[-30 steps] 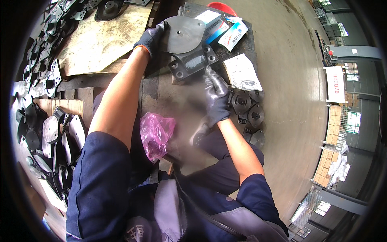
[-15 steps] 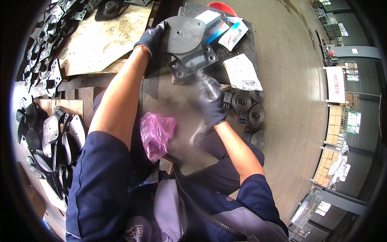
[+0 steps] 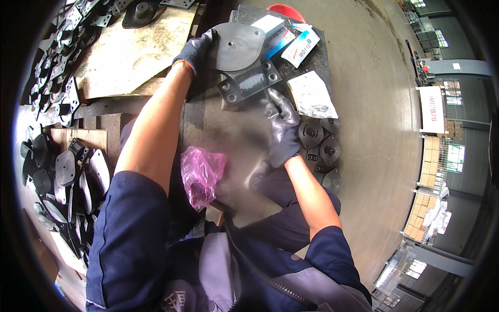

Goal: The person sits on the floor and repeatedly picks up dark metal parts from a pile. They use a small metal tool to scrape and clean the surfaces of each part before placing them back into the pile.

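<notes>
I am steadying the dark oval metal plate (image 3: 236, 47) in my left hand (image 3: 196, 49), closed on its rim, while my right hand (image 3: 280, 130), fingers loosely spread and empty, is reaching toward the square flanged mount (image 3: 249, 84), which I must seat next

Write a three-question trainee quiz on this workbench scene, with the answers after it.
1. True or false: the left hand grips the rim of the oval metal plate.
2. The pink plastic bag lies: A) between the two forearms, B) on the square bracket, C) on the concrete floor.
3. Fill in: the right hand wears a ___ glove.

Key:
1. True; the plate lies on the square bracket.
2. A.
3. Grey; beside it sit the round black parts.
</notes>
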`<action>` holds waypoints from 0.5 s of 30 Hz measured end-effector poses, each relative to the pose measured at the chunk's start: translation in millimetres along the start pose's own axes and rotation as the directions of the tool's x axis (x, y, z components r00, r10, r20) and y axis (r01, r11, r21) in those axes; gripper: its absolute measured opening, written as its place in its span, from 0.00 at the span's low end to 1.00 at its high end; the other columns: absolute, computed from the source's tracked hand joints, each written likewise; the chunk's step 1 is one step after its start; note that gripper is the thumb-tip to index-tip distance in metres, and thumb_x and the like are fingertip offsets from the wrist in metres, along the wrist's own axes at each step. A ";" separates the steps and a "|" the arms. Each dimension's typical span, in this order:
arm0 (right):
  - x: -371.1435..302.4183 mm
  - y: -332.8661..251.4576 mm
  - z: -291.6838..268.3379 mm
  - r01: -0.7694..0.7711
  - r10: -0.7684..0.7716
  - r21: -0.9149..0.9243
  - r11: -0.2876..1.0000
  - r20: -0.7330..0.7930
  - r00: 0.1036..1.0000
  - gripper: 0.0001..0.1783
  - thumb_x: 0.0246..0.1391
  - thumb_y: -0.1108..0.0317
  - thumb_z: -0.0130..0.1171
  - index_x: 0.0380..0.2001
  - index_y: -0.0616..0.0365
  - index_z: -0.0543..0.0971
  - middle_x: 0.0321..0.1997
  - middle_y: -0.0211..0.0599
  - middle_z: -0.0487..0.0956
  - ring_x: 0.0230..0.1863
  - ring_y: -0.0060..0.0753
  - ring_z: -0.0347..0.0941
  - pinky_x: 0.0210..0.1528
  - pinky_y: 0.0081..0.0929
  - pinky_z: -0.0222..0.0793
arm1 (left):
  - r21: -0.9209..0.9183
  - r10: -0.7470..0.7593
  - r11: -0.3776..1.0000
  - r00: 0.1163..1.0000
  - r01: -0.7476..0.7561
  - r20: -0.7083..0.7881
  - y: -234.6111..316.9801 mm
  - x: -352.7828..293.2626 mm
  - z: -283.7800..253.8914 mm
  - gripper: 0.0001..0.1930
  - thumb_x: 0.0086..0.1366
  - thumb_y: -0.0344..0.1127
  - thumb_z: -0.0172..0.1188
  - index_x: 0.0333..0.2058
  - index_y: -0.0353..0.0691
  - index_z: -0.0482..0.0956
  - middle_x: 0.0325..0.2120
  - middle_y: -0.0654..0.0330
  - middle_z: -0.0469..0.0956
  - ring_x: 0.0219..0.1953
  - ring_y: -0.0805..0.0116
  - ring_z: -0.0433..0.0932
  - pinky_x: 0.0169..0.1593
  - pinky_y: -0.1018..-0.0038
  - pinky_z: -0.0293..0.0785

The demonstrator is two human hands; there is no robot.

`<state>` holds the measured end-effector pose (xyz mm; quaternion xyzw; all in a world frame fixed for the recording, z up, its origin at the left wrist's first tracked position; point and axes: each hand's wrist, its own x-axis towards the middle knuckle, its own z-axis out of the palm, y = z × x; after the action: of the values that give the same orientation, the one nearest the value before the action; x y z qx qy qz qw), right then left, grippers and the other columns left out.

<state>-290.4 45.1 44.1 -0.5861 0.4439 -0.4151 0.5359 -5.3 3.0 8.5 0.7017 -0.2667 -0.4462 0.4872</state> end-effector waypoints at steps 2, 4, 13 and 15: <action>8.7 17.0 -6.6 0.044 -0.046 -0.044 0.998 -0.029 0.999 0.19 0.51 0.86 0.55 0.47 0.63 0.76 0.46 0.38 0.78 0.44 0.27 0.75 0.47 0.21 0.73 | -0.008 -0.009 1.000 1.000 0.009 0.004 1.4 -3.1 -0.5 0.37 0.61 0.66 0.47 0.47 0.31 0.76 0.42 0.46 0.79 0.45 0.57 0.76 0.50 0.65 0.67; 13.2 21.7 -6.8 0.115 -0.119 -0.090 0.989 -0.043 0.992 0.19 0.49 0.87 0.56 0.46 0.64 0.77 0.45 0.39 0.79 0.44 0.28 0.76 0.48 0.22 0.73 | -0.081 -0.051 0.995 0.999 0.050 -0.012 4.0 -3.6 -1.2 0.31 0.62 0.60 0.52 0.45 0.33 0.78 0.37 0.54 0.79 0.37 0.66 0.74 0.43 0.71 0.69; 8.1 20.3 -4.3 0.364 -0.352 -0.277 0.889 0.093 0.931 0.19 0.46 0.91 0.54 0.42 0.65 0.77 0.45 0.42 0.79 0.47 0.32 0.76 0.49 0.22 0.73 | -0.204 -0.062 0.977 0.998 0.065 0.023 3.6 -3.7 1.4 0.28 0.62 0.56 0.56 0.47 0.35 0.76 0.37 0.58 0.79 0.34 0.70 0.75 0.42 0.74 0.72; 4.8 16.6 -0.9 0.410 -0.390 -0.246 0.878 0.128 0.912 0.19 0.46 0.92 0.51 0.41 0.66 0.78 0.45 0.42 0.79 0.46 0.31 0.76 0.47 0.22 0.73 | -0.194 -0.059 0.979 0.998 0.063 0.025 -3.1 5.3 0.6 0.28 0.62 0.56 0.56 0.47 0.36 0.76 0.37 0.58 0.79 0.35 0.71 0.75 0.43 0.74 0.71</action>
<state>-291.3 39.7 27.7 -0.7470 0.3449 -0.4308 0.3708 -3.6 -0.4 3.6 0.6544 -0.2049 -0.4916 0.5368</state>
